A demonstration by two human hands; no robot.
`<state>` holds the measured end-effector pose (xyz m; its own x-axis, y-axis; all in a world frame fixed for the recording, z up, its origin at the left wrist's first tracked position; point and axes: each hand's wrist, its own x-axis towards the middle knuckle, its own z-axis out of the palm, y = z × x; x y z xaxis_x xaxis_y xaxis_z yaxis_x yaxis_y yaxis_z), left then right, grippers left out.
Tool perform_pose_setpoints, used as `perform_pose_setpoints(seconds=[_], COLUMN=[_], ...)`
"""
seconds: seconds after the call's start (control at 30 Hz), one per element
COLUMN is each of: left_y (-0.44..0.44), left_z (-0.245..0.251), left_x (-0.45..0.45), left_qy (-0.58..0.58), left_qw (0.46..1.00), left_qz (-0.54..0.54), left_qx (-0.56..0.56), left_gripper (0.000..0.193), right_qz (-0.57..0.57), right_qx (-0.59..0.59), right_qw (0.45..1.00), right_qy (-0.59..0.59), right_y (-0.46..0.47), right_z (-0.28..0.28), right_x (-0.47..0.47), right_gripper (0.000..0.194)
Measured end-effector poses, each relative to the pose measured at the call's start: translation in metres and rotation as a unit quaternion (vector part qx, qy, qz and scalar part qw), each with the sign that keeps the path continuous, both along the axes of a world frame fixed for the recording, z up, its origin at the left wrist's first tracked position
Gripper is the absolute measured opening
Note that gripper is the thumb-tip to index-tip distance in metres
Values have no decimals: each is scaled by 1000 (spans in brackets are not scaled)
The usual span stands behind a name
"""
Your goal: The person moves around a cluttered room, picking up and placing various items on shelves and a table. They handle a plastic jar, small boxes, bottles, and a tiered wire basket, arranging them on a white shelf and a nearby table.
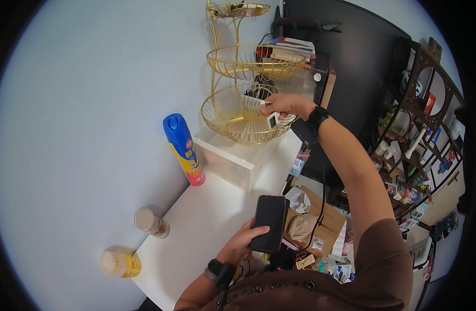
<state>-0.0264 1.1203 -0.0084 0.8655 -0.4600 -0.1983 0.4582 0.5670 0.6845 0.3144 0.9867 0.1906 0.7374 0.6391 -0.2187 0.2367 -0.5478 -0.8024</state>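
Note:
My left hand (244, 238) holds a black smartphone (270, 222), screen dark, with its thumb resting on the front near the white table's (207, 233) right edge. Over the right rim of the lowest basket of a gold wire three-tier stand (245, 134), my right hand (280, 105) grips a small white device (273, 121) with a dark window. A white cable end (264, 102) shows at its fingers; whether it joins the device, I cannot tell. Beneath the stand is a translucent plastic drawer box (226, 163).
A blue, yellow and red spray can (185, 151) stands against the wall. Along the table's left edge are a lidded jar (152, 223) and a bottle of yellow liquid (123, 264). An open cardboard box (327, 217) and clutter lie right of the table; a dark shelf unit (411, 116) stands beyond.

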Motion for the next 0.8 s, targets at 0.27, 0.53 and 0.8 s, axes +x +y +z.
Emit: perform_pose_setpoints(seconds=[0.27, 0.53, 0.8], left_y=[-3, 6, 25], left_z=[0, 2, 2], left_x=[-2, 1, 6], left_qy=[9, -3, 6], left_qw=[1000, 1000, 999], left_qz=[-12, -8, 24], left_qx=[9, -15, -38], left_gripper=[59, 59, 59], right_qz=[31, 181, 1], right_qx=[-84, -183, 52], right_qw=[978, 921, 859], right_qy=[-187, -291, -509], right_y=[2, -40, 42], right_z=[1, 137, 310], right_x=[-7, -121, -53], right_gripper=[44, 27, 68])
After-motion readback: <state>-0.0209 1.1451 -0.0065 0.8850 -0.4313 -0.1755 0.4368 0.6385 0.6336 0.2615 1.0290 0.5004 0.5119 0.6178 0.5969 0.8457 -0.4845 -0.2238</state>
